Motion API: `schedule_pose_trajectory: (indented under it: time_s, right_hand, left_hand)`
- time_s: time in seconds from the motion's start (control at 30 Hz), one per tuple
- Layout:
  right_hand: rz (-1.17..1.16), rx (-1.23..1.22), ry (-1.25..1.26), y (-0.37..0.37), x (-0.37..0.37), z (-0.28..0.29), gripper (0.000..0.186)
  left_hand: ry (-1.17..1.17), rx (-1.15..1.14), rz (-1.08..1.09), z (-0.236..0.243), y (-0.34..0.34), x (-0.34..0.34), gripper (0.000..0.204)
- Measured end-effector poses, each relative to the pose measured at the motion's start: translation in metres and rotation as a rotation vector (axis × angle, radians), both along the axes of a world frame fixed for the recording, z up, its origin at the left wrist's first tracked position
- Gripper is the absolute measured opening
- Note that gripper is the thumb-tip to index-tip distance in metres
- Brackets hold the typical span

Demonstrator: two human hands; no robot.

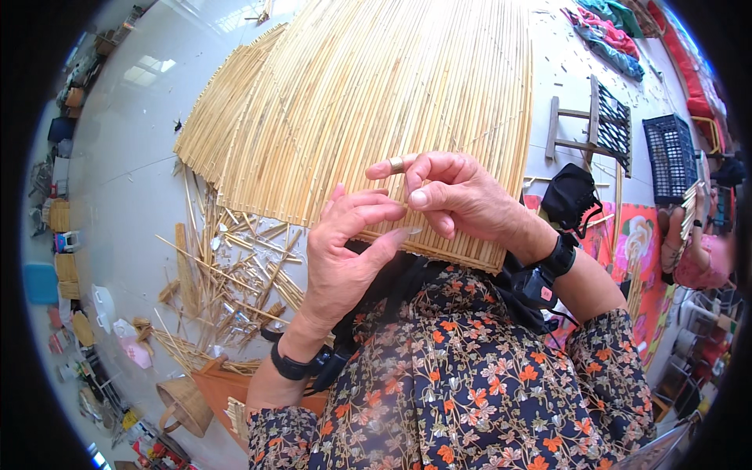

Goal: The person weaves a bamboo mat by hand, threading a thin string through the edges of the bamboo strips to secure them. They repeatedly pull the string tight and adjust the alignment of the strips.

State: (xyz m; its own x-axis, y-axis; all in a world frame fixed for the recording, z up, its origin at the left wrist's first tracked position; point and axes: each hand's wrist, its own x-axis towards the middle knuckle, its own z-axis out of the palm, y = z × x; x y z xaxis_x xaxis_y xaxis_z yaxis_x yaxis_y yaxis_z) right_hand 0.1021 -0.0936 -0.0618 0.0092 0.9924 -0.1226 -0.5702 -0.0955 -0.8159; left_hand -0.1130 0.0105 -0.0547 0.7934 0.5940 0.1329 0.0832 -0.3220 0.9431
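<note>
A large mat of pale straw sticks [376, 86] lies across the upper middle, its lower edge beneath both hands. My left hand [352, 251] is over that edge, fingers loosely bent and thumb apart from the index finger, with nothing clearly held. My right hand [462, 196], just right of it, has thumb and fingers pinched close to my left fingertips; whatever is between them is too small to make out. A metal band [396, 164] circles one right finger. Cut sticks and scraps [243, 258] are scattered below the mat's left side.
A small wooden stool [587, 125], black bag [568, 196], dark plastic crate [668, 157] and flowered red sheet [634, 235] are at right, beside another person [701, 258] in pink holding sticks. A basket [184, 403] is lower left; assorted clutter lines the left edge.
</note>
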Motion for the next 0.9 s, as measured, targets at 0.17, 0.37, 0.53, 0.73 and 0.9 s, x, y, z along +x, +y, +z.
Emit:
schedule_pose_trajectory:
  time_s: [0.17, 0.37, 0.53, 0.73, 0.9]
  right_hand:
    - [0.021, 0.01, -0.062, 0.001, -0.002, 0.005, 0.013]
    - [-0.009, -0.001, -0.033, 0.0, -0.002, 0.004, 0.012]
    - [-0.038, 0.03, 0.007, 0.001, -0.001, -0.005, 0.011]
    - [-0.069, 0.05, 0.081, -0.002, -0.002, -0.011, 0.011]
    - [-0.109, -0.021, -0.062, -0.002, -0.011, -0.004, 0.012]
  left_hand:
    - [0.055, 0.047, 0.007, 0.007, -0.004, 0.004, 0.022]
    - [0.065, 0.0, 0.005, 0.001, 0.0, 0.001, 0.023]
    - [0.03, -0.024, 0.017, 0.0, 0.002, 0.002, 0.022]
    - [-0.065, -0.196, 0.037, -0.01, 0.009, -0.008, 0.015]
    - [-0.155, -0.301, 0.064, -0.007, 0.002, -0.007, 0.009]
